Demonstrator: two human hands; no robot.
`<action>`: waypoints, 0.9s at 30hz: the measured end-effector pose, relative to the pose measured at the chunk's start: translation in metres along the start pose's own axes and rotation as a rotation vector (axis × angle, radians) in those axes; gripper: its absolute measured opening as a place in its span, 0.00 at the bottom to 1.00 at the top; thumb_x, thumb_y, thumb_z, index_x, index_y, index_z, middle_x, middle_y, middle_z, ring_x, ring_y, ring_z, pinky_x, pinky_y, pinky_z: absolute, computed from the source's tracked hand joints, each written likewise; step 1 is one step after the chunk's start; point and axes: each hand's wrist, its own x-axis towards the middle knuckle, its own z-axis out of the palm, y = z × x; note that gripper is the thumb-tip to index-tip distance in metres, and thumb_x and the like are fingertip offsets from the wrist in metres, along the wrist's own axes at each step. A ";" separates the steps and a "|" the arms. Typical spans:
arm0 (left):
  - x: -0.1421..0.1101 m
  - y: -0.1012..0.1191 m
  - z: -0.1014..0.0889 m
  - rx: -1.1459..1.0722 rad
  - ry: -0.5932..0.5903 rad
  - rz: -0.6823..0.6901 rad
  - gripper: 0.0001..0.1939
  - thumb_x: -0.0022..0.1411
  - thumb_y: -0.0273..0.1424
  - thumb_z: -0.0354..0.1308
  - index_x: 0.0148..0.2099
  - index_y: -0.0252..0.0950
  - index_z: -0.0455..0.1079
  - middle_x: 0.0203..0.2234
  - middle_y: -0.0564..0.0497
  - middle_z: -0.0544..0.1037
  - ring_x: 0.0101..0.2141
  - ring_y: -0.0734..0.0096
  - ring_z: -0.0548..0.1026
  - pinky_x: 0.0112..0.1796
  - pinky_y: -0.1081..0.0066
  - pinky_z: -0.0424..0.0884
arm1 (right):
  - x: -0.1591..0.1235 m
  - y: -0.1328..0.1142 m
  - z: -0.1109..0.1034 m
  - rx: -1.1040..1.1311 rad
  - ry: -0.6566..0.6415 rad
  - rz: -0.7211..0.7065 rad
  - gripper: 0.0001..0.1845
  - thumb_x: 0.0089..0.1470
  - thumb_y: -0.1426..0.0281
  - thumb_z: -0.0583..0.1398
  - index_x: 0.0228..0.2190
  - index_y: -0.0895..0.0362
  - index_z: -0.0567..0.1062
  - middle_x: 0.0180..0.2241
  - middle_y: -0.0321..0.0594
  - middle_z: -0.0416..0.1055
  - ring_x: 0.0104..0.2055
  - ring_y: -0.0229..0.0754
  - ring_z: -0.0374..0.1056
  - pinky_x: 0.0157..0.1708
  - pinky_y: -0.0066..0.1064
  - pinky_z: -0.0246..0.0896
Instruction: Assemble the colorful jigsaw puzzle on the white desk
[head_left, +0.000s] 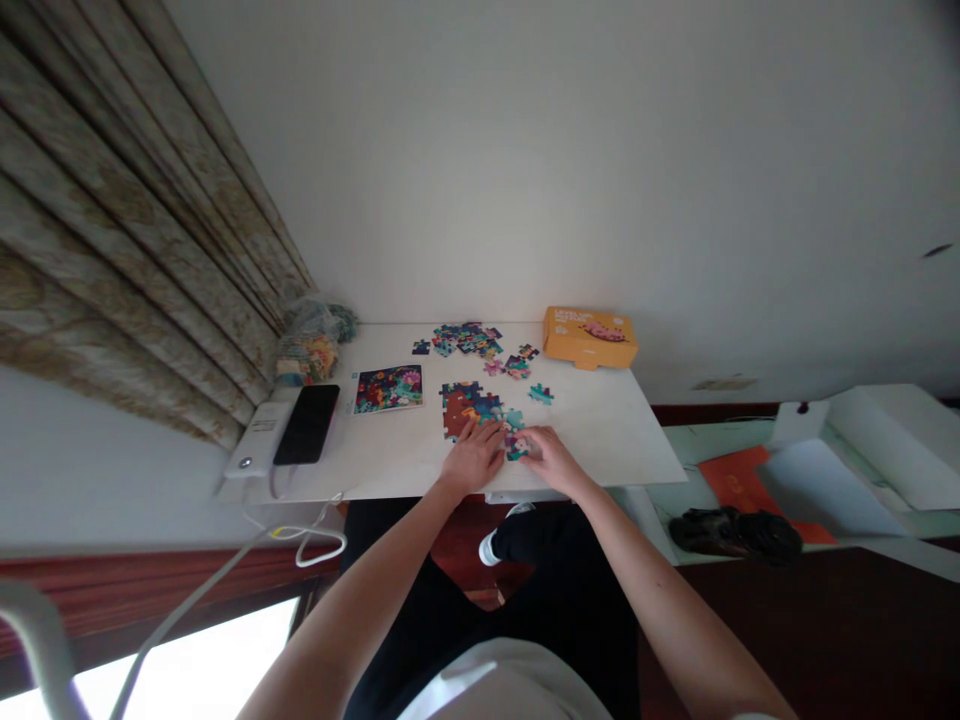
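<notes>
While we lean over the white laminate desk (390, 465), far left: a white rectangular power bank (259, 440) lies touching a black glass smartphone (306, 424), and a clear plastic bag (309, 345) of colourful contents sits at the far corner.
Picture: a rectangular printed card in bright colours (388, 389) lies flat, just right of the smartphone.
Our left: the left hand (472, 458) lies nearly flat, fingers open and spread. Its fingertips touch the near edge of a red-and-blue patch of joined cardboard jigsaw pieces (465, 408); we cannot see it gripping anything.
Between our hands: a small teal-and-pink cluster of jigsaw pieces (516, 447) lies just right of the patch, nearer our right hand than our left.
Our right: the right hand (546, 460) is relaxed, fingers reaching left over the cluster; whether it has hold of a piece, we cannot tell.
Far side: loose multicoloured jigsaw pieces (465, 340) lie scattered beyond the patch, with a flat orange cardboard box (589, 337) to their right.
</notes>
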 end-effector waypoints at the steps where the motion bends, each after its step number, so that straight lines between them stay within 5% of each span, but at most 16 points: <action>1: 0.000 0.000 0.000 0.004 0.001 0.001 0.23 0.73 0.32 0.51 0.67 0.40 0.66 0.64 0.45 0.72 0.65 0.60 0.67 0.69 0.50 0.54 | 0.001 0.000 0.001 -0.005 0.008 -0.003 0.20 0.53 0.77 0.66 0.47 0.52 0.78 0.46 0.43 0.78 0.50 0.50 0.72 0.53 0.44 0.68; 27: 0.000 0.004 -0.001 0.092 -0.021 0.003 0.24 0.75 0.37 0.48 0.69 0.42 0.64 0.64 0.44 0.70 0.66 0.56 0.64 0.67 0.47 0.56 | -0.012 -0.008 -0.001 -0.159 0.062 -0.090 0.15 0.62 0.75 0.59 0.46 0.51 0.81 0.52 0.43 0.78 0.51 0.50 0.70 0.55 0.49 0.69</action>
